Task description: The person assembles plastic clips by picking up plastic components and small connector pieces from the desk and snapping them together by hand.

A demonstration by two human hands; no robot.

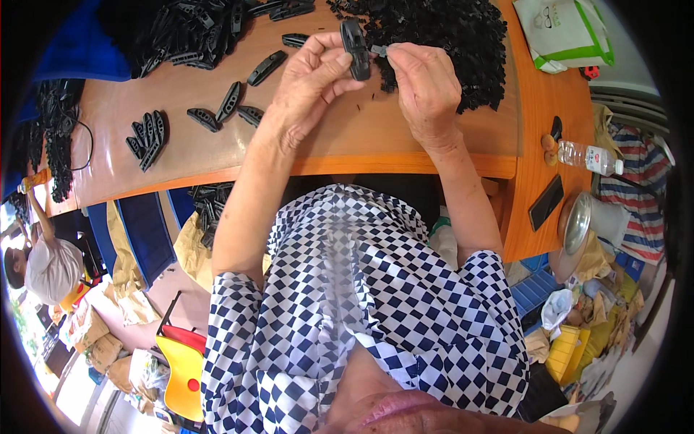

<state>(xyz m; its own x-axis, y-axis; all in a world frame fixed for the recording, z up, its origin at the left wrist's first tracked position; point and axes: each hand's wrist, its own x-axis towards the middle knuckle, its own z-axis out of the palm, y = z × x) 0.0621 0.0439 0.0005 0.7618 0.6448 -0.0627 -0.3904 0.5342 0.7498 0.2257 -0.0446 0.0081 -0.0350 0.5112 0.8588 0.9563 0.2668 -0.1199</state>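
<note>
In my left hand (pixel 316 79) is a long black plastic part (pixel 354 49) with slots in it, held upright between thumb and fingers above the table. My right hand (pixel 426 87) pinches a small dark grey piece (pixel 379 50) close to the right side of that part; whether the two touch I cannot tell. Beyond my right hand spreads a heap of small black pieces (pixel 477 58). Left of my left hand lie several loose black parts like the held one, among them one slotted part (pixel 229 101). Farther left, several more sit in a small cluster (pixel 149 136).
A large pile of black parts (pixel 191 32) covers the far left of the wooden table (pixel 347 158). On the right stand a plastic bottle (pixel 589 157), a phone (pixel 546 202) and a white-green bag (pixel 564 32). Another person (pixel 52 267) is at the far left, near a yellow chair (pixel 181 376).
</note>
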